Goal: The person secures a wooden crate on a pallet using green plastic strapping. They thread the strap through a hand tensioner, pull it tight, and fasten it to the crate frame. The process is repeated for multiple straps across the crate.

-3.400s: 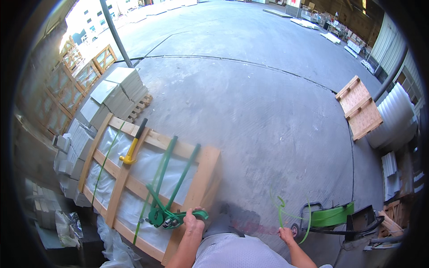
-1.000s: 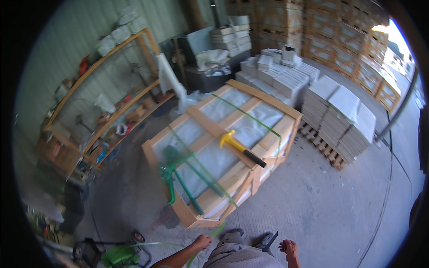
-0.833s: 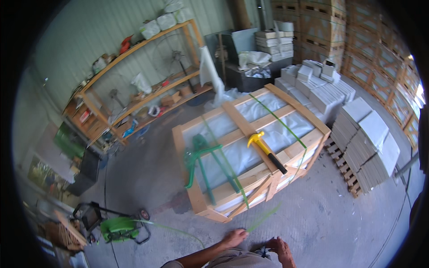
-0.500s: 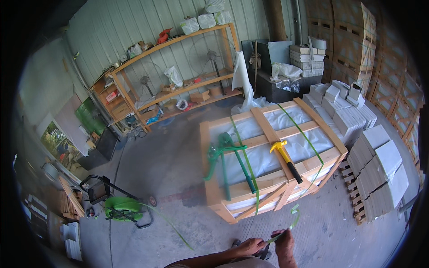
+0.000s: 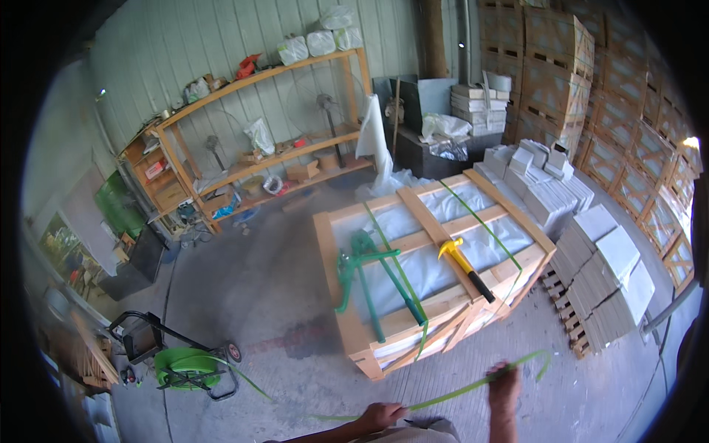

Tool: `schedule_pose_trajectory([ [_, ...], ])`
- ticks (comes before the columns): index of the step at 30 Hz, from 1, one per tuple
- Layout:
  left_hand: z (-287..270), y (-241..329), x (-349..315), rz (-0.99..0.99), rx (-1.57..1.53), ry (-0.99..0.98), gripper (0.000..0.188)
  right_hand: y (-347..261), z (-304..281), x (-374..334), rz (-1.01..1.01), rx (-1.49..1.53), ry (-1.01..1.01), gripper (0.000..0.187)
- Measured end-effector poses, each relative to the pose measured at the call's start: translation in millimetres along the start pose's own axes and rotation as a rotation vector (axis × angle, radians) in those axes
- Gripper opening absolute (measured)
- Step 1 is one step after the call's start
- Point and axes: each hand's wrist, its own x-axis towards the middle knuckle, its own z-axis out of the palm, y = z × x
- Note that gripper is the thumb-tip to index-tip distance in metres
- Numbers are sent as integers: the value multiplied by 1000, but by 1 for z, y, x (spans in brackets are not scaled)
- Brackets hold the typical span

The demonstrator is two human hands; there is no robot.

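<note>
A green packing strap (image 5: 450, 396) runs between my two hands in front of the crate. My left hand (image 5: 384, 416) is closed around it, and a length of strap trails off to the left. Farther right, my right hand (image 5: 504, 382) grips the strap too; its free end curls beyond the fist. The wooden crate (image 5: 461, 299), wrapped inside in white sheeting, has two green straps across it. On top lie a green strapping tool (image 5: 377, 277) with long handles and a yellow claw hammer (image 5: 465, 267) with a black grip.
A strap reel cart (image 5: 188, 368) with a green coil stands at the left on the concrete floor. Stacked pale slabs (image 5: 602, 277) on a pallet are right of the crate. A wooden shelf (image 5: 266, 162) lines the back wall; tall crates (image 5: 550, 66) rise at the back right.
My hands have moved apart, the right one going right and up, the left one left. More strap now stretches between them. The view has shifted, so the surroundings sit farther left.
</note>
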Motion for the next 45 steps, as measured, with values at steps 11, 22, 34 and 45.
schedule_pose_trajectory([
  [11,-12,-76,-44,-134,165,-45,19,48,39,-31,460,50,159,36],
  [22,25,-61,-24,-239,535,117,19,-91,-29,18,514,-159,62,42],
  [34,32,-78,-8,-341,599,101,22,-324,-127,134,179,-113,110,38],
  [45,112,18,89,-71,215,-122,31,-502,-225,152,-258,-298,118,26],
])
